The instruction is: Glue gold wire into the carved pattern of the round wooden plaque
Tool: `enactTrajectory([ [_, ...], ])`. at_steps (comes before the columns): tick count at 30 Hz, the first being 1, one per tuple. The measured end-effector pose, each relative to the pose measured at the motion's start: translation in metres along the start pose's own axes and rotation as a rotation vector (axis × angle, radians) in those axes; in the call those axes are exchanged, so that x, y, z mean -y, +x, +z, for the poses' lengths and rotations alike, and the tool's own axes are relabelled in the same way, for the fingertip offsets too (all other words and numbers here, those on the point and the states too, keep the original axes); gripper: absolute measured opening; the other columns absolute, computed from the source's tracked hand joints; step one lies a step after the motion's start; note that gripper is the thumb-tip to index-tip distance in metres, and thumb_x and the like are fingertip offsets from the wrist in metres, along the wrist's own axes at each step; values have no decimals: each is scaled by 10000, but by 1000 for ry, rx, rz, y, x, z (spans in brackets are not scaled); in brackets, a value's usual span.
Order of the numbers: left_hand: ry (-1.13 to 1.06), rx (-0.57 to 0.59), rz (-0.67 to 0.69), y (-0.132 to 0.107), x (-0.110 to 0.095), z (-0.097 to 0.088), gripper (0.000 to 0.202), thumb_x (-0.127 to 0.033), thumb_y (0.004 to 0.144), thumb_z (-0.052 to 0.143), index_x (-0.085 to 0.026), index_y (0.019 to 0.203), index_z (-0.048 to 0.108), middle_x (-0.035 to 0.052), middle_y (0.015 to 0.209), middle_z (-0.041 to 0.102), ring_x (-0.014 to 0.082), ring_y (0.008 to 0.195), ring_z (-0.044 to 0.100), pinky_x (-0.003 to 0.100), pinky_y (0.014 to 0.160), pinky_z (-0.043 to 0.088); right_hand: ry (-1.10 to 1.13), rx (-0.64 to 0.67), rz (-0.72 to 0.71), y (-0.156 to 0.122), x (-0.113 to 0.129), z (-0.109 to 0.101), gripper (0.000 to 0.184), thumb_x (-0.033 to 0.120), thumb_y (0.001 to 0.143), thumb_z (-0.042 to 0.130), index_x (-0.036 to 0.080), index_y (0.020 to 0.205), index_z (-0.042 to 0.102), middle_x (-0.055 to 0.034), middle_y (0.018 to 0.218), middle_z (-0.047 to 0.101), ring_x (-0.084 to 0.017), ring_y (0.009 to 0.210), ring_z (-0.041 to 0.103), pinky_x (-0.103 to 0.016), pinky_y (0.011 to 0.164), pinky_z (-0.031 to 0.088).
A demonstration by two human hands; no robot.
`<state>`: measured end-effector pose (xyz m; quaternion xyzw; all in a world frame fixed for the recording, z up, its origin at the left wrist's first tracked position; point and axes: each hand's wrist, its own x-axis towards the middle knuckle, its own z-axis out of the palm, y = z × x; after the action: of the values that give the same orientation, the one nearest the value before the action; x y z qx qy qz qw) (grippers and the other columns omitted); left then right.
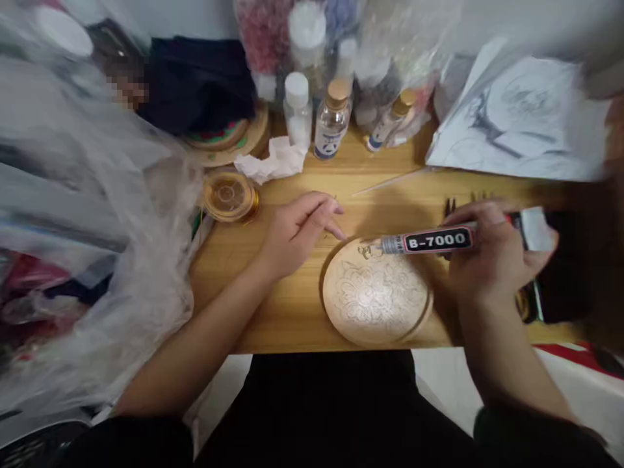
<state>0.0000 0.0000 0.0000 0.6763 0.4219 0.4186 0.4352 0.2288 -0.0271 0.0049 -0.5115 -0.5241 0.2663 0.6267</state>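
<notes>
My right hand is closed round a tube of B-7000 glue, held almost level. Its nozzle points left, over the upper part of a round, pale wooden board with a floral line drawing. A small gold, curled wire piece lies on the board just by the nozzle tip. Left of the board is my left hand, its thumb lying along the forefinger and the other visible fingertips slightly apart. One fingertip comes close to the board's upper edge; whether it touches I cannot tell.
A spool of golden wire, crumpled tissue and small bottles stand behind. A thin stick lies near printed sheets. Clear plastic bags crowd the left. A dark object lies beyond my right hand.
</notes>
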Motion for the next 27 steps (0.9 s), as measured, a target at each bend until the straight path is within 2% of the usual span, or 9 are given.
enactTrajectory([
  [6,-34,126,10,-3,1,3,229,-255,1001,439,-214,828,584,-51,662,717,121,699,676,281,756,502,-105,17,-59,-2,-1,-2,166,220,861,647,188,702,682,38,634,670,-74,545,584,-220,500,436],
  [10,41,127,21,-4,0,5,243,-271,993,459,-211,788,574,-43,667,703,117,669,650,282,731,484,-216,62,-80,-4,4,2,240,301,894,628,186,689,677,23,640,654,-89,537,578,-248,493,428],
  [16,101,139,36,-4,-1,6,237,-260,989,465,-205,788,577,-35,682,706,122,697,647,288,749,484,-270,82,-103,-4,4,2,262,429,908,619,227,749,664,63,652,629,-73,544,564,-243,499,394],
  [22,130,154,23,-4,-1,5,255,-293,998,448,-206,797,578,-28,705,710,126,710,650,294,757,498,-256,-23,-352,-5,-6,8,257,329,916,624,201,695,658,58,567,605,-53,481,518,-224,445,299],
  [25,129,146,28,-4,-1,5,260,-290,1000,450,-206,791,580,-29,701,706,123,706,648,288,749,500,-241,-18,-353,-7,-2,10,225,213,915,589,204,704,665,62,568,619,-46,488,525,-221,460,309],
  [27,129,144,29,-4,-1,5,265,-289,1001,451,-207,786,582,-31,690,701,120,695,644,284,742,501,-266,-23,-299,-7,3,10,227,197,889,583,195,679,669,51,551,615,-52,486,519,-227,449,296],
])
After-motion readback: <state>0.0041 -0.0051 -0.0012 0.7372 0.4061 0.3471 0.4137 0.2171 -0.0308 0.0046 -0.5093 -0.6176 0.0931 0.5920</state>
